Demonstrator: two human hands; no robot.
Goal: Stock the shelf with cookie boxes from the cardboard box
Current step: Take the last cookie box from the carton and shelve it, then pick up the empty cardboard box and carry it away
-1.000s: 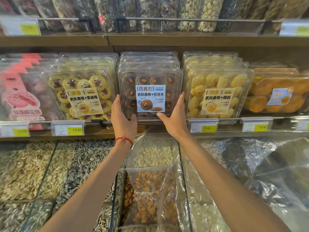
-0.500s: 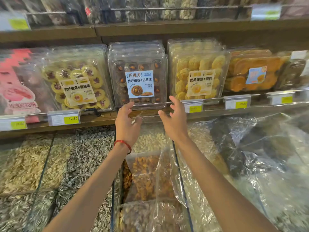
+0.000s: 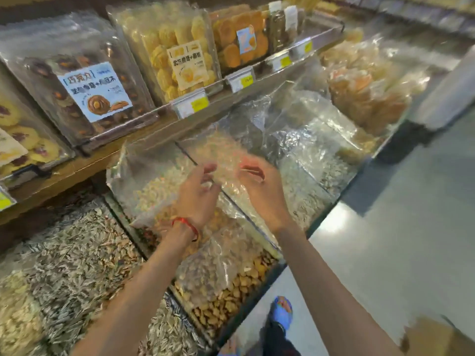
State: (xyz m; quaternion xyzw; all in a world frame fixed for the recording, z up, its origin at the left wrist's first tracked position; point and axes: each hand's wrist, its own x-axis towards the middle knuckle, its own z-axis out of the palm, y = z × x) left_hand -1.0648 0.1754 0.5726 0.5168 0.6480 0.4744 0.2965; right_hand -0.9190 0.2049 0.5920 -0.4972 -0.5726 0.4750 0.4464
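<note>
A clear chocolate cookie box with a blue-and-white label stands on the wooden shelf at upper left. Next to it on the right is a yellow cookie box, then an orange cookie box. My left hand, with a red string on the wrist, hovers below the shelf over the bulk bins, fingers loosely curled, holding nothing. My right hand hovers beside it, also empty with relaxed fingers. A corner of the brown cardboard box shows at the bottom right on the floor.
Glass-walled bulk bins below the shelf hold sunflower seeds and nuts under clear plastic bags. Price tags line the shelf rail. Grey floor opens to the right; a blue-shoed foot stands by the bins.
Both hands have let go of the chocolate cookie box and drawn back down from the shelf. The view has swung right and downward, bringing the floor and cardboard box into sight.
</note>
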